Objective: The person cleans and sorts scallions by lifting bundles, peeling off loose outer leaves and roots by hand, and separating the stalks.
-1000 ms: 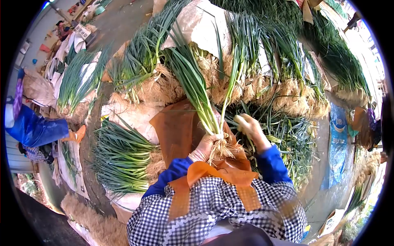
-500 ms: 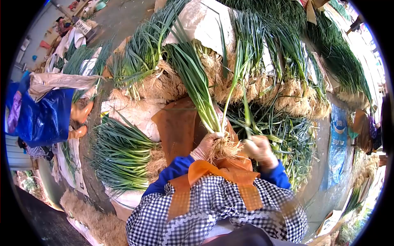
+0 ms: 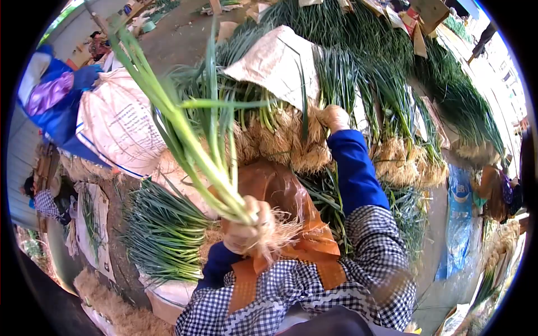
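While the left hand's (image 3: 245, 227) fingers are closed around the lower stalks of some green onions (image 3: 193, 144) just left of centre, the leaves slant toward the upper left and the roots (image 3: 280, 232) stick out right of those fingers. At upper centre, the right hand (image 3: 335, 117) is at a row of onion bunches (image 3: 311, 148); whether its fingers grip anything, I cannot tell.

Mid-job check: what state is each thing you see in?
Held bunch, tilted, roots attached.
Left hand, closed around it.
Right hand, stretched forward, grip unclear.
Far row, partly covered.
Pale sheet, draped over that row.
Left pile, lying flat, leaves leftward.
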Demonstrator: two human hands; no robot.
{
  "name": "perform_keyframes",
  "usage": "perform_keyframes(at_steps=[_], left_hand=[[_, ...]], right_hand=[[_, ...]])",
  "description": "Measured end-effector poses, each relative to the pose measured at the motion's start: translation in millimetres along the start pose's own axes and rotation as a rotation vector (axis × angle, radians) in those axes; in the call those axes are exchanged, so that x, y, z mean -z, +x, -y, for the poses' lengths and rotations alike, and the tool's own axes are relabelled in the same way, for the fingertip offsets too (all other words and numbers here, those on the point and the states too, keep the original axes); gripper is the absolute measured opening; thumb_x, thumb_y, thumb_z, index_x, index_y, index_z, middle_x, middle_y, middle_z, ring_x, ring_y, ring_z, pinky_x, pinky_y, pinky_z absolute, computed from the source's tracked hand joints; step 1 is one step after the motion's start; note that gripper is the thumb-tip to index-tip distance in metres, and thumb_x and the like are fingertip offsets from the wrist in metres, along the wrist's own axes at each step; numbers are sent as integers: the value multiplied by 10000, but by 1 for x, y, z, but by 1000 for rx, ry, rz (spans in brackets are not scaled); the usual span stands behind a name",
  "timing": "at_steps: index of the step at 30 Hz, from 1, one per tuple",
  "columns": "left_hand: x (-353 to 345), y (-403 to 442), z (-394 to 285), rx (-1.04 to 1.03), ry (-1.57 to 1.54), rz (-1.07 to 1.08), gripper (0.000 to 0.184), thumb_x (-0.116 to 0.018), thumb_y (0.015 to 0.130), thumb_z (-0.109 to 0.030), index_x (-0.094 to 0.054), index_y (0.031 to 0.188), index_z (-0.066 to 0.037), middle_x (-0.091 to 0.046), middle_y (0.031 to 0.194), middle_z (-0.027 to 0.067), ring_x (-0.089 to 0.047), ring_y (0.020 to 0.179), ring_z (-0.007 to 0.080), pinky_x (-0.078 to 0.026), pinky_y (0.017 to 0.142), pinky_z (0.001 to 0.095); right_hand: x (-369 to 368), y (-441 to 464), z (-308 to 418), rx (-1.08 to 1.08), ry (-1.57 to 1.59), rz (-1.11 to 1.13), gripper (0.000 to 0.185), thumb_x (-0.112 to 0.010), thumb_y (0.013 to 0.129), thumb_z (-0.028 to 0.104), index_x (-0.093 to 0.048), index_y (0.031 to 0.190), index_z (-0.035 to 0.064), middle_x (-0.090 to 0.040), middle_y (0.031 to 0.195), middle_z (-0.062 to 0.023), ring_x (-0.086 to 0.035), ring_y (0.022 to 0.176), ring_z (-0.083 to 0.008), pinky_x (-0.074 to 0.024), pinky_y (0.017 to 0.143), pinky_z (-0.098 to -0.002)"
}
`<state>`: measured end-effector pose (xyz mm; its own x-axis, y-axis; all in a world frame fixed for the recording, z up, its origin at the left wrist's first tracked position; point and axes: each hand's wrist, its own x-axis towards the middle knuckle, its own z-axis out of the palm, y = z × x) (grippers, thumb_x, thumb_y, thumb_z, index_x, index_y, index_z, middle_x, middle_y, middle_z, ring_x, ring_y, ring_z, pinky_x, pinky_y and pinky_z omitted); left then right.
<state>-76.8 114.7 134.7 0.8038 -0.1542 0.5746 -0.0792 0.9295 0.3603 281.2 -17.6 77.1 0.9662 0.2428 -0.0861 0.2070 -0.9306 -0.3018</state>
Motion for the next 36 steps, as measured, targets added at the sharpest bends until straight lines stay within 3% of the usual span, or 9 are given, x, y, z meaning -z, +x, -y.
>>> perform_keyframes(at_steps=[4, 6, 9, 20, 23, 24, 30, 34, 36], left_hand=[[3, -11, 35, 80, -3, -576, 326, -625, 724, -25, -489, 1013, -89, -485, 847, 47, -527, 701, 155, -498, 579, 274], [35, -23, 49, 110, -104, -453, 304, -581, 772, -35, -499, 1062, -77, -521, 949, 60, -561, 831, 176, -516, 672, 291], [38, -27, 67, 224, -103, -863, 375, -560, 826, -84, -483, 1190, -43, -512, 1223, 124, -550, 1073, 209, -499, 857, 326], [60, -53, 107, 370, -173, -996, 286, -594, 834, -99, -542, 1113, -63, -613, 966, 67, -606, 808, 184, -532, 724, 342], [35, -40, 82, 313, -162, -845, 248, -573, 814, -66, -538, 1059, -53, -568, 938, 35, -580, 729, 144, -524, 667, 285], [34, -44, 80, 250, -116, -797, 232, -573, 809, -68, -536, 1037, -56, -553, 935, 34, -578, 738, 137, -524, 663, 279], [54, -53, 103, 427, -187, -931, 244, -593, 832, -112, -564, 1067, -55, -593, 948, 53, -577, 879, 151, -500, 810, 307], [59, -49, 125, 773, -359, -985, 238, -567, 859, -107, -563, 1069, 4, -631, 979, 119, -624, 821, 203, -536, 771, 355], [62, -48, 128, 725, -303, -912, 312, -545, 865, -78, -479, 1165, -20, -580, 1013, 106, -598, 926, 214, -506, 860, 380]], right_hand=[[-1, 8, 0, -180, 132, 280, 666, -524, 758, 624, -664, 990, 15, -631, 1049, -190, -616, 985, -304, -473, 848, -368], [-38, -1, -54, 100, 351, 136, 461, -510, 852, 483, -634, 716, 61, -568, 629, -68, -512, 566, -184, -435, 574, -330], [25, -126, -63, 188, 849, 273, 367, -483, 865, 342, -618, 882, 2, -612, 744, -108, -578, 709, -161, -447, 625, -295], [-4, -269, -69, -330, 2201, 450, 404, -472, 930, 235, -475, 1244, -18, -570, 1166, -87, -533, 1056, -170, -405, 942, -294], [28, -254, -68, 308, 2167, 376, 586, -433, 911, 423, -420, 1264, -45, -494, 1263, -162, -502, 1137, -276, -385, 993, -405], [28, -255, -84, 323, 2455, 780, 647, -424, 901, 473, -394, 1280, -51, -461, 1298, -175, -497, 1144, -290, -382, 993, -441], [-13, -293, -65, 174, 1497, 685, 487, -558, 901, 217, -394, 1303, -3, -519, 1225, -107, -535, 1063, -173, -464, 891, -288], [-52, -306, -78, -467, 2000, 952, 425, -555, 897, 161, -428, 1265, -8, -551, 1170, -88, -558, 997, -136, -467, 859, -246], [-43, -298, -73, -21, 1659, 681, 431, -584, 857, 131, -446, 1241, -10, -572, 1123, -74, -569, 961, -122, -477, 840, -240]])
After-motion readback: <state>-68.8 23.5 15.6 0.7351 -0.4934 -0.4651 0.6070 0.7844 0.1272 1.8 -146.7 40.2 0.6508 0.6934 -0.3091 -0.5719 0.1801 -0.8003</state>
